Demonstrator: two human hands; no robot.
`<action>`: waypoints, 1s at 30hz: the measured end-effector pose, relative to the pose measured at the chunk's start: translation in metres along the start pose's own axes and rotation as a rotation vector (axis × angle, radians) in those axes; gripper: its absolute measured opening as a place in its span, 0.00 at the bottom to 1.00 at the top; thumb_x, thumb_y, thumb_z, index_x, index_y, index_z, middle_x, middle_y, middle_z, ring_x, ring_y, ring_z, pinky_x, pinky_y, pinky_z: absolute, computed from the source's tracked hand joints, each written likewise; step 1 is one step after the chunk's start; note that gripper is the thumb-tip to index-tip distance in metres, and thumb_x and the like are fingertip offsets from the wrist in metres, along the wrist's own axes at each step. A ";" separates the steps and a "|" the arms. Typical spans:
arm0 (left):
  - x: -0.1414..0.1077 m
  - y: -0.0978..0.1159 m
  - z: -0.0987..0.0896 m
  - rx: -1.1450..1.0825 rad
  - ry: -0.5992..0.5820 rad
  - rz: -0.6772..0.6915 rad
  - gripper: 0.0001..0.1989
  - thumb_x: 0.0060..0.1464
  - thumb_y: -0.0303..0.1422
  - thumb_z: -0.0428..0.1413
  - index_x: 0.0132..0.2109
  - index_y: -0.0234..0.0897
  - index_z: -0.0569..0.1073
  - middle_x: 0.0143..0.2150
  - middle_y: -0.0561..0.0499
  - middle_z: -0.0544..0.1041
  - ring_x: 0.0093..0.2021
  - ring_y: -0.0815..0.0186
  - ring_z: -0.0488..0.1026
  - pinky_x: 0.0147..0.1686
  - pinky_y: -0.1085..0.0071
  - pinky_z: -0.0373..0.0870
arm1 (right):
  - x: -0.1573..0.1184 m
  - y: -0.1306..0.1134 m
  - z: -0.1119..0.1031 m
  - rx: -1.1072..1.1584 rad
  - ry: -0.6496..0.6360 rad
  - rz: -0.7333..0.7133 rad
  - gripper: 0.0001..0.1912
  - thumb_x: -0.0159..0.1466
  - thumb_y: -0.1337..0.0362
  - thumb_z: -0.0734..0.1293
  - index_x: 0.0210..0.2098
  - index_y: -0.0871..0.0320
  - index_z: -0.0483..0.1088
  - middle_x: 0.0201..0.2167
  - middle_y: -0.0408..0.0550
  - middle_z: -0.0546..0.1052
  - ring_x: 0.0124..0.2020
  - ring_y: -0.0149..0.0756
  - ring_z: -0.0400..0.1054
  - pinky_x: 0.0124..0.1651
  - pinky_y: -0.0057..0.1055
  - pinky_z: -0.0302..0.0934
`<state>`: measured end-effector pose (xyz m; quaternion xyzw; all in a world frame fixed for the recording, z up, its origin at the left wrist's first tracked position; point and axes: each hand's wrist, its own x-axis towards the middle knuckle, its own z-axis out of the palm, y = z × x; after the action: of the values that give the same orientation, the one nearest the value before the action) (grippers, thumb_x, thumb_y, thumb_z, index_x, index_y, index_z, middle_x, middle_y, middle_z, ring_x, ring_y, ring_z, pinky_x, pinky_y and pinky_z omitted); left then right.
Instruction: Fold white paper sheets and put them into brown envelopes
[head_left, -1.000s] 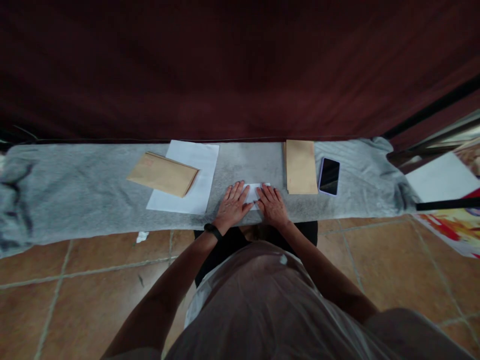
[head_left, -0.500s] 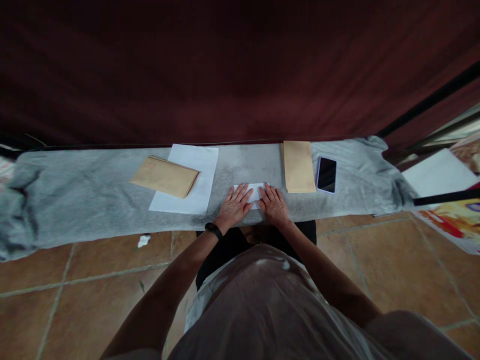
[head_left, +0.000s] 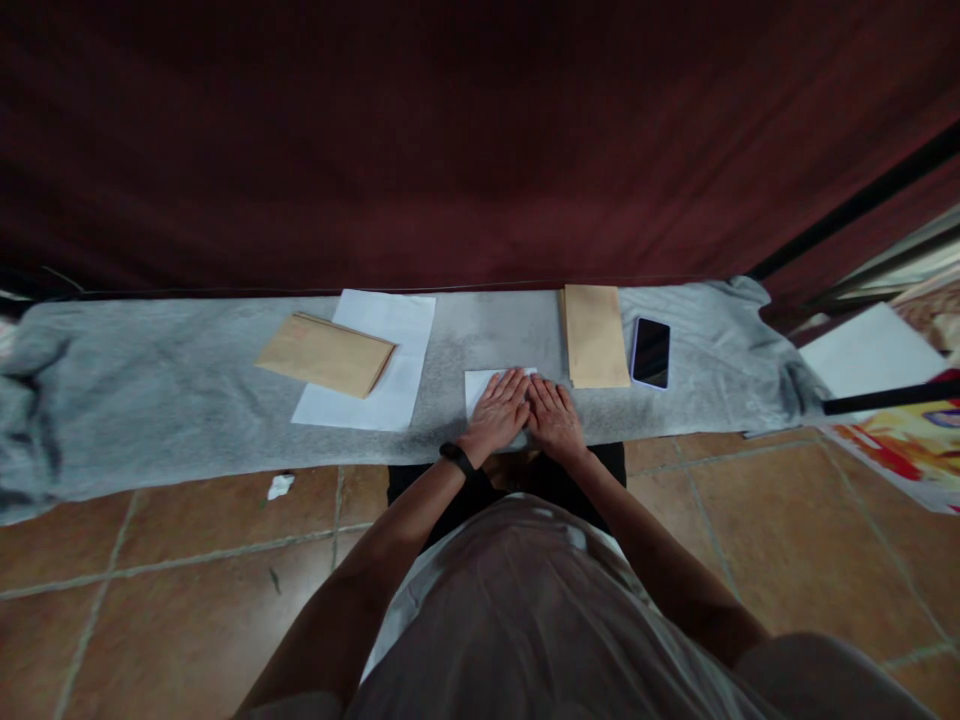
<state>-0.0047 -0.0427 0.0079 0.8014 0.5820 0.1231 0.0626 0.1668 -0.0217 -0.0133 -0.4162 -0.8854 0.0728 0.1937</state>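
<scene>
A small folded sheet of white paper (head_left: 477, 384) lies on the grey cloth near the front edge. My left hand (head_left: 501, 408) rests flat on the paper's middle, fingers stretched out, a black band on the wrist. Close against it, my right hand (head_left: 556, 415) lies flat at the paper's right end, fingers extended. The two hands cover most of the sheet. To the left, brown envelopes (head_left: 326, 352) lie over larger white sheets (head_left: 397, 385). Further right, a stack of brown envelopes (head_left: 596, 335) sits beside a phone (head_left: 650, 353) with a dark screen.
The grey cloth (head_left: 172, 390) covers a long narrow surface, bunched at both ends. Behind it hangs a dark red curtain (head_left: 450, 150). A dark bar (head_left: 892, 398) crosses a white sheet (head_left: 874, 350) and a colourful print at right. White scrap (head_left: 280, 486) lies on the tiled floor.
My left hand has slid right across the folded paper, uncovering its left end, and now meets my right hand. The right hand has barely shifted.
</scene>
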 end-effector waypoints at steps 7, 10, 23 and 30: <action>0.001 -0.003 0.002 0.012 -0.069 -0.029 0.35 0.69 0.49 0.39 0.72 0.29 0.54 0.76 0.40 0.51 0.76 0.58 0.44 0.74 0.55 0.41 | -0.010 0.000 -0.008 -0.053 -0.097 -0.002 0.28 0.75 0.59 0.56 0.71 0.62 0.54 0.71 0.56 0.60 0.71 0.47 0.52 0.72 0.51 0.45; -0.003 -0.006 -0.001 0.028 -0.089 -0.057 0.35 0.69 0.49 0.40 0.73 0.31 0.53 0.76 0.40 0.50 0.76 0.57 0.43 0.74 0.54 0.40 | -0.019 0.002 -0.013 -0.058 -0.122 -0.014 0.28 0.75 0.58 0.56 0.71 0.60 0.55 0.71 0.55 0.59 0.72 0.46 0.51 0.73 0.51 0.44; -0.011 -0.006 -0.005 0.059 -0.091 -0.099 0.33 0.67 0.45 0.46 0.74 0.37 0.53 0.76 0.40 0.49 0.76 0.53 0.44 0.73 0.50 0.40 | -0.002 -0.005 -0.022 0.027 -0.144 -0.015 0.26 0.76 0.58 0.52 0.67 0.64 0.63 0.68 0.57 0.65 0.70 0.47 0.55 0.72 0.51 0.46; -0.011 -0.005 -0.008 0.050 -0.070 -0.088 0.32 0.68 0.44 0.45 0.73 0.37 0.53 0.76 0.40 0.50 0.76 0.53 0.45 0.73 0.50 0.41 | -0.007 -0.003 -0.014 -0.006 -0.160 -0.026 0.27 0.76 0.58 0.53 0.70 0.61 0.57 0.71 0.56 0.60 0.72 0.46 0.51 0.73 0.52 0.44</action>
<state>-0.0152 -0.0522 0.0132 0.7802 0.6170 0.0772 0.0682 0.1743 -0.0290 -0.0017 -0.3983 -0.9035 0.1006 0.1222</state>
